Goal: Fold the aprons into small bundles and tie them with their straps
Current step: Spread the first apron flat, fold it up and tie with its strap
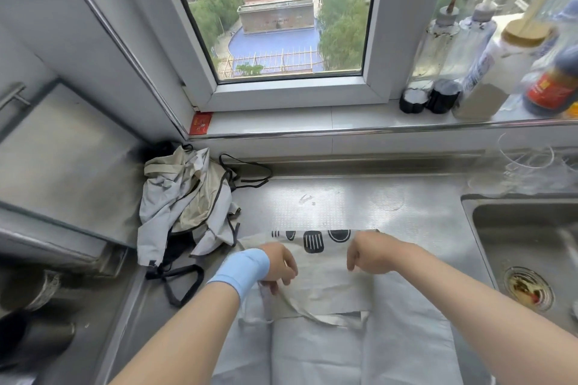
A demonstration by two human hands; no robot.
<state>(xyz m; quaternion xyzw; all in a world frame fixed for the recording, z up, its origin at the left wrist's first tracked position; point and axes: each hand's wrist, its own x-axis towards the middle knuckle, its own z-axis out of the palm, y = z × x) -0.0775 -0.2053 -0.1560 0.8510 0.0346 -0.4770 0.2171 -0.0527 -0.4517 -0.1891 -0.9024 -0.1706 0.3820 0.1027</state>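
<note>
A pale apron (pixel 325 284) with black utensil prints lies spread on the steel counter, its lower part hanging toward me over the front edge. My left hand (pixel 280 264), with a blue band on the wrist, has its fingers curled on the apron's left edge near a cream strap (pixel 312 314). My right hand (pixel 369 253) hovers at the apron's right part with fingers bent down onto the cloth; whether it pinches the fabric I cannot tell. A heap of crumpled aprons (pixel 187 200) with black straps lies at the left.
A sink (pixel 528 247) with a drain opens at the right. Bottles and jars (pixel 481 66) stand on the window sill at the back right. A steel hob cover (pixel 62 166) rises at the left. Textured counter (pixel 344 203) lies behind the apron.
</note>
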